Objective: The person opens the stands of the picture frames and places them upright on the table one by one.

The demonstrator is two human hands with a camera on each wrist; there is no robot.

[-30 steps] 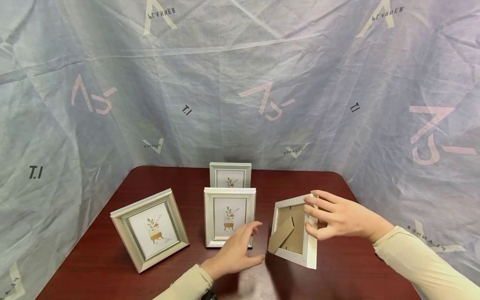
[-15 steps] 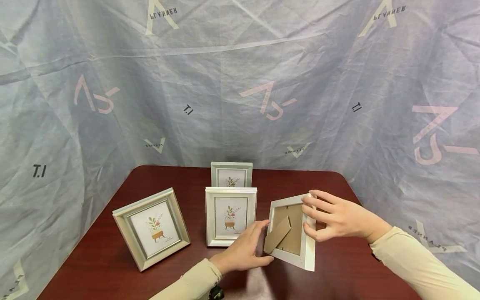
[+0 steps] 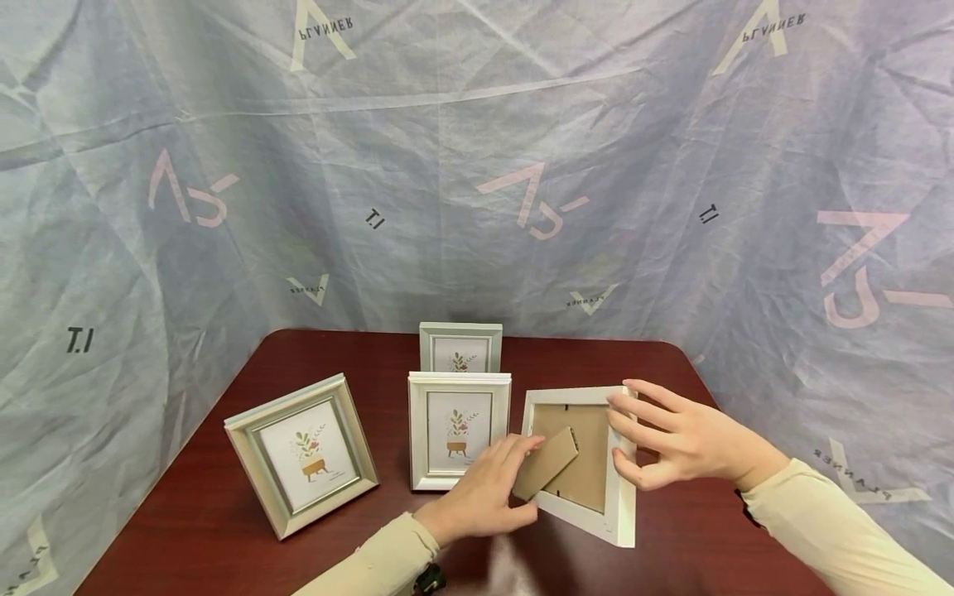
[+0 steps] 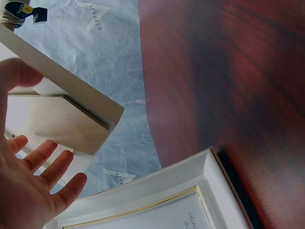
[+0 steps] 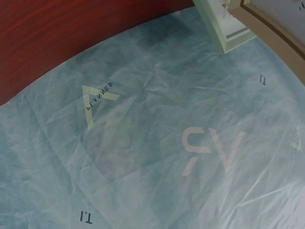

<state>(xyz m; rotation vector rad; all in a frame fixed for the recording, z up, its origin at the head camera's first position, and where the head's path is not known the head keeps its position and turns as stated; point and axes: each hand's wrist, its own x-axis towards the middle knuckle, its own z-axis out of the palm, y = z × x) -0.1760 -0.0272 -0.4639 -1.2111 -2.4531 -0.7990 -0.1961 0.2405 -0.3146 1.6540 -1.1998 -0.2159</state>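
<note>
A white picture frame (image 3: 619, 505) is held with its brown back towards me, a shadow falling on the table below it. My right hand (image 3: 681, 439) grips its right side, several fingers along the outer edge. At the lower left, my left hand (image 3: 477, 497) has thumb and fingers around the foot of the slanted easel stand (image 3: 550, 462). In the left wrist view, the stand (image 4: 66, 121) lies between the thumb and the spread fingertips. The right hand is out of sight in the right wrist view, where a frame's corner (image 5: 267, 24) shows.
An upright white frame (image 3: 419, 439) stands just left of the held one. Behind it, a pale green frame (image 3: 425, 346) is partly hidden. A champagne-coloured frame (image 3: 261, 488) sits angled at the left. Grey printed cloth (image 3: 417, 124) surrounds the dark red table (image 3: 350, 356).
My left hand has moved right from beside the upright white frame to the held frame's stand. The held frame has turned, showing its back more squarely; my right hand keeps its grip.
</note>
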